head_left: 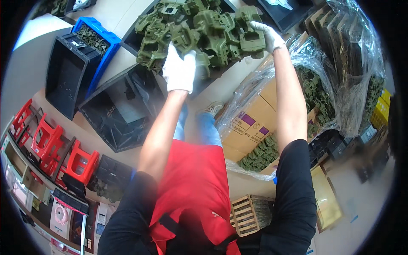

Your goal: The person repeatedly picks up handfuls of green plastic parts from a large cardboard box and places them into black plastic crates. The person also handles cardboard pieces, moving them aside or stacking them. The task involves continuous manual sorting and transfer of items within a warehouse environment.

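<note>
A heap of olive-green moulded plastic parts (216, 32) fills the top middle, over a black crate (131, 40) whose edge shows beside it. My left hand (180, 70), in a white glove, grips a green plastic part (185, 37) at the near left of the heap; some of its fingertips are hidden among the parts. At the heap's right end, my gloved right hand (272, 37) is closed on the side of another green plastic part (252, 41). Whether the held parts are clear of the others, I cannot tell.
Black bins (123, 106) and a blue crate of small parts (95, 36) stand at the left. Red stools (83, 163) are lower left. A film-wrapped cardboard box (250, 123) with green parts lies right of my legs. A wooden pallet (244, 216) sits behind.
</note>
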`<move>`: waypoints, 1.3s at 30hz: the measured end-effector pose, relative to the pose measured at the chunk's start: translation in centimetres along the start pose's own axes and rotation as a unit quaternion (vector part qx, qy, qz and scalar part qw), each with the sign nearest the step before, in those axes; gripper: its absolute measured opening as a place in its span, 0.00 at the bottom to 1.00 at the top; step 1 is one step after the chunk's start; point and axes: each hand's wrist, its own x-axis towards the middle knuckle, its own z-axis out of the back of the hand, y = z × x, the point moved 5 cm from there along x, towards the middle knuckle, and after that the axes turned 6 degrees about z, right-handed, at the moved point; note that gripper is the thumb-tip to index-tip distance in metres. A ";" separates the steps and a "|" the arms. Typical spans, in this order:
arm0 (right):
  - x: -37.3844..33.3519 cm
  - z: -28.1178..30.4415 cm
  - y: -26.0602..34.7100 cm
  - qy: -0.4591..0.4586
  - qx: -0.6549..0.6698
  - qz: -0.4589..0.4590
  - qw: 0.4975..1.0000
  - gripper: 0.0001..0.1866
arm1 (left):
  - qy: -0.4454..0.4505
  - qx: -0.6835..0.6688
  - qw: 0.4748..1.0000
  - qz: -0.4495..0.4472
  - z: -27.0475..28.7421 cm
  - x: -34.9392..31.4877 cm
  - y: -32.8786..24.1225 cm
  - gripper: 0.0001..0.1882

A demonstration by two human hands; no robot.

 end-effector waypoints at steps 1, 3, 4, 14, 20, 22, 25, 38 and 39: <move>0.6 0.0 0.0 0.011 0.007 -0.010 1.000 0.17 | -0.014 -0.010 1.000 0.002 0.2 0.5 0.2 0.31; 2.2 1.9 -0.4 -0.041 0.006 0.020 0.999 0.17 | -0.052 -0.053 0.995 -0.064 1.2 1.0 0.0 0.21; 3.0 3.0 -0.6 -0.066 0.005 0.035 0.997 0.17 | -0.021 -0.142 0.987 -0.076 1.7 0.7 0.0 0.20; -5.6 -4.9 5.7 -0.120 -0.039 0.191 0.973 0.15 | 0.100 -0.320 0.905 0.261 -2.9 -14.0 16.6 0.16; -4.8 -11.1 -1.2 -0.161 -0.240 0.263 0.920 0.28 | 0.070 -0.316 0.896 0.305 -14.4 -8.4 17.1 0.43; -5.5 -21.5 -1.6 -0.221 -0.416 0.288 0.834 0.34 | -0.127 -0.138 0.914 0.359 -16.4 -3.6 26.2 0.47; -6.1 -17.0 -2.5 -0.279 -0.428 0.250 0.822 0.37 | 0.168 0.059 0.965 0.191 -16.1 -3.2 19.7 0.26; -21.6 -11.8 -27.2 -0.178 -0.348 0.156 0.907 0.22 | 0.243 -0.201 0.916 0.249 -5.7 -5.8 25.1 0.26; -23.4 -11.1 -31.6 -0.191 -0.323 0.147 0.915 0.22 | 0.223 -0.132 0.938 0.229 -4.8 -5.5 27.4 0.25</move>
